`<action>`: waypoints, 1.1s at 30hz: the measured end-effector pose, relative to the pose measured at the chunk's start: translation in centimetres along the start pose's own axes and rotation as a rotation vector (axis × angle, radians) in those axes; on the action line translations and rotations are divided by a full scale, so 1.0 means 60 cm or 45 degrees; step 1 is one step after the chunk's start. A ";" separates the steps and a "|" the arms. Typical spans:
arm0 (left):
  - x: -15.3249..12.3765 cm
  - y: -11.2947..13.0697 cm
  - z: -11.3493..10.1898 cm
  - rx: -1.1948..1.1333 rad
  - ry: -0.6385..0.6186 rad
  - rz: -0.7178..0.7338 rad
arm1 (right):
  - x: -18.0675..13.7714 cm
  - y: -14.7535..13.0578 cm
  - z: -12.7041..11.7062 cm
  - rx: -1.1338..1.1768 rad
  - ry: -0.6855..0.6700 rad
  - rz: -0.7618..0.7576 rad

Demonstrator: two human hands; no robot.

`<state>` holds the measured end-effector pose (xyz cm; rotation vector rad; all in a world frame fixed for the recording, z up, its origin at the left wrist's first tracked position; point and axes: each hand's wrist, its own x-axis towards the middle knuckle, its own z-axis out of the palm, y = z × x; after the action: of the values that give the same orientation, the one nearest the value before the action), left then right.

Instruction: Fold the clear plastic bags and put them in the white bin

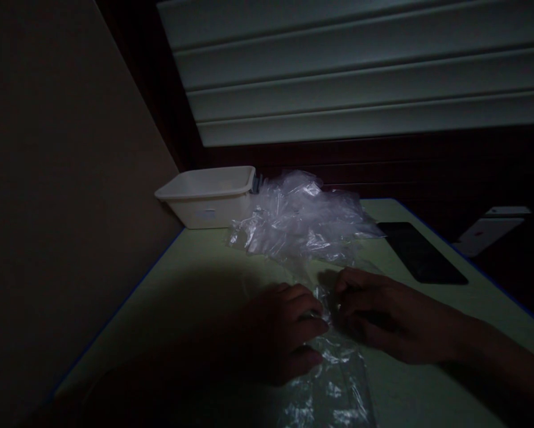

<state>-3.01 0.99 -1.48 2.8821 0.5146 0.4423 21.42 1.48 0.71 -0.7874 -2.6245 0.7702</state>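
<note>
We find both hands low on a pale green table (195, 279) in very dim light. The left hand (285, 333) lies palm down, fingers curled, its fingertips pressing a clear plastic bag (333, 386) that runs from between the hands toward 6 o'clock. The right hand (383, 318) rests just beside it at 3 o'clock, fingers bent onto the same bag; whether either hand pinches the film or merely presses it, we cannot tell.

At 12 o'clock from the hands lies a heap of clear plastic bags (302, 223). At 11 o'clock stands a white tub (209, 199); its contents are hidden from us. A small label on its front is too dark to read. A dark phone (421, 252) lies flat at 2 o'clock.
</note>
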 end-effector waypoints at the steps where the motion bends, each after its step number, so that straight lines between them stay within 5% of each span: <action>1: 0.000 0.001 0.000 0.001 0.007 0.000 | -0.001 -0.002 -0.001 0.005 0.007 0.007; 21: 0.004 -0.017 -0.023 0.056 -0.008 -0.123 | 0.008 -0.005 0.002 0.040 -0.058 -0.093; 29: 0.005 -0.069 -0.016 0.076 0.455 -0.459 | 0.007 -0.005 0.002 0.086 -0.045 -0.103; 33: 0.008 -0.100 -0.008 0.116 0.477 -0.441 | 0.008 -0.007 0.002 0.097 -0.050 -0.095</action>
<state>-4.59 6.78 -2.24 2.7135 1.0950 0.9218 20.83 1.39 0.92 -0.6560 -2.6253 0.8670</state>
